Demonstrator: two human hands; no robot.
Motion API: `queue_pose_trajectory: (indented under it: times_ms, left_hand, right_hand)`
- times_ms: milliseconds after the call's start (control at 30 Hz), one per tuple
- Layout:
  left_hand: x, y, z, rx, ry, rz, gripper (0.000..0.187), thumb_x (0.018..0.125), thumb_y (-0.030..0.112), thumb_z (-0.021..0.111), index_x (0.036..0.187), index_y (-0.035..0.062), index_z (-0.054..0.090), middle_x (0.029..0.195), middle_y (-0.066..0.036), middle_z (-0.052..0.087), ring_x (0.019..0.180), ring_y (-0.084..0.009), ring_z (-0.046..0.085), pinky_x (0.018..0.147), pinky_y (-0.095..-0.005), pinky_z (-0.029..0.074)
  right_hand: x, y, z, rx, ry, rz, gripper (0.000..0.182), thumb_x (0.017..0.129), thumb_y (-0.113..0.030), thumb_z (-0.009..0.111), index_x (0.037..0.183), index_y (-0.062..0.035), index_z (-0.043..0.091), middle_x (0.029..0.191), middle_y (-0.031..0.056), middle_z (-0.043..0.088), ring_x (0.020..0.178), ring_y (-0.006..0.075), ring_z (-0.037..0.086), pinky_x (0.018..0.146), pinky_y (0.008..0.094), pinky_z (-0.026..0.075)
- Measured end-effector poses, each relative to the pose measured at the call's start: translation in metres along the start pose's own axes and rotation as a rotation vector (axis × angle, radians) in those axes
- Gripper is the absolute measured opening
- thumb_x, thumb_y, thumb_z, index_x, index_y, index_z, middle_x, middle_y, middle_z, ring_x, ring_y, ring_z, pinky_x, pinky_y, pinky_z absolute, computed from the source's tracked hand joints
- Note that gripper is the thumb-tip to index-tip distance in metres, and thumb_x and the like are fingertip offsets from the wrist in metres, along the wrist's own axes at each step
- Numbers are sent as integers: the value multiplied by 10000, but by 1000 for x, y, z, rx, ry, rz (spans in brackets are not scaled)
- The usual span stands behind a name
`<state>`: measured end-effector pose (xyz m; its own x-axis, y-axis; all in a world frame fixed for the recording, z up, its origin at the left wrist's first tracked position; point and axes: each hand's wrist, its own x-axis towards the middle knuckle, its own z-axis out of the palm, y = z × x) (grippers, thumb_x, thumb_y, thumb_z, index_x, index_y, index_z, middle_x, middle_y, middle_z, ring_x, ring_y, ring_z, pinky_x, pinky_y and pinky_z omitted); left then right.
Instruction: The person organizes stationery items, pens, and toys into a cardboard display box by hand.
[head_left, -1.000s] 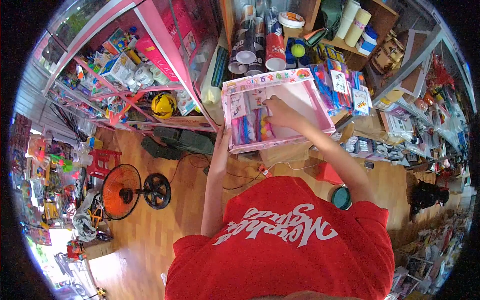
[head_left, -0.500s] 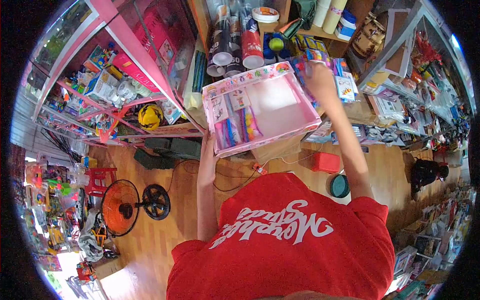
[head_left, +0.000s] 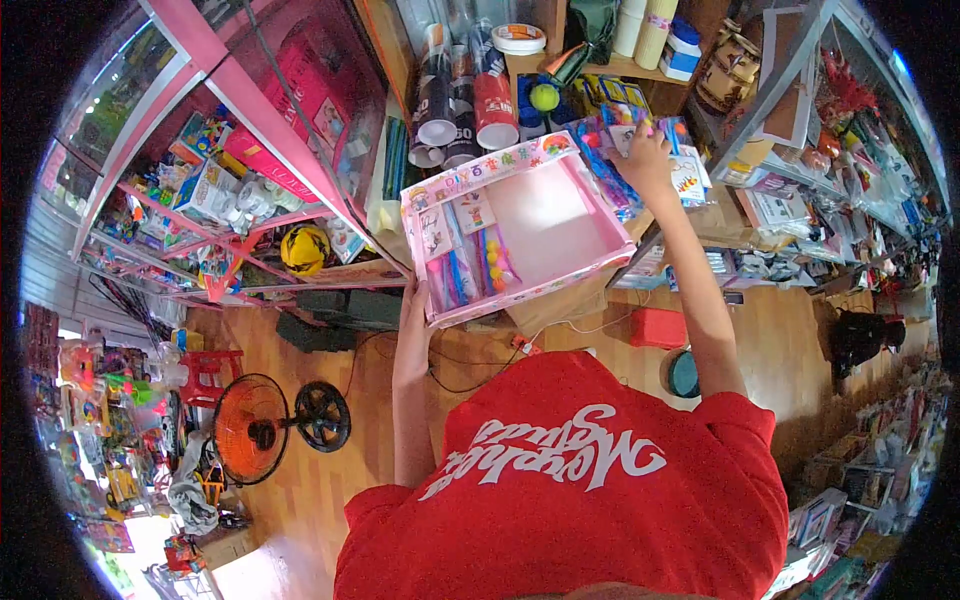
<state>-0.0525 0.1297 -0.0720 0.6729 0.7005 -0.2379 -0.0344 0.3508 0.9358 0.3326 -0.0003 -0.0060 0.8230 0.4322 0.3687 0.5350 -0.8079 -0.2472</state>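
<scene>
Nearest, at the 6 o'clock edge of the view, is the person's red shirt (head_left: 570,490), with both bare arms reaching up from it. The left hand (head_left: 413,300) sits under the lower left corner of the pink tray box (head_left: 545,215), at about 7 o'clock from the box's middle, and seems to prop it from below; its fingers are hidden beneath the box, so I cannot tell how they are set. Inside the box, small packets (head_left: 465,255) lie along its left half, while the right half is bare pink card. Farther off, at 1 o'clock from the box, the right hand (head_left: 647,160) is curled onto a stack of colourful packaged toys (head_left: 690,170) just beside the box's upper right corner. Beyond, at 12 o'clock, rolled tubes (head_left: 470,95) stand on the shelf, and an orange fan (head_left: 250,430) stands on the floor at 8 o'clock.
</scene>
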Motion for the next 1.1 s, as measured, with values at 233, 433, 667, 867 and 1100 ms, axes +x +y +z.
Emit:
queue_pose_trajectory:
  times_ms: [233,433,667,867,1100]
  left_hand:
    - [4,-4,0,-2,10,-9,753,908,504,501,1460,75,220,1437,-97,321,1304,-203,358,1012,-389,358]
    - [3,-6,3,-17,27,28,732,915,491,495,1462,85,228,1440,-105,320,1313,-210,351,1016,-387,357]
    - [-4,5,11,30,75,-13,734,912,497,495,1466,97,226,1450,-96,315,1322,-219,338,1026,-386,339]
    - [1,-5,5,-2,60,12,726,915,478,504,1466,95,227,1446,-91,318,1316,-214,343,1021,-393,344]
    - [4,-6,-1,-12,17,8,725,915,476,511,1467,99,231,1438,-78,326,1289,-183,372,1002,-383,375]
  right_hand:
    - [-32,-45,-46,284,-64,-325,720,727,-329,722,1271,17,403,1190,318,422,1088,466,480,858,546,454]
    - [-95,-100,-49,408,-660,-655,599,757,-296,709,1194,29,458,1084,275,447,987,449,513,870,456,454]
    - [-113,-131,7,478,-452,-592,583,795,-304,680,1181,75,461,1126,362,402,1024,510,503,929,454,433]
    - [-105,-125,26,395,-723,-722,583,822,-266,647,1239,93,454,1116,358,486,1061,477,506,928,424,434]
    - [-103,-113,-12,468,-455,-566,449,804,-262,669,1127,34,569,1146,316,529,1066,414,532,893,411,443]
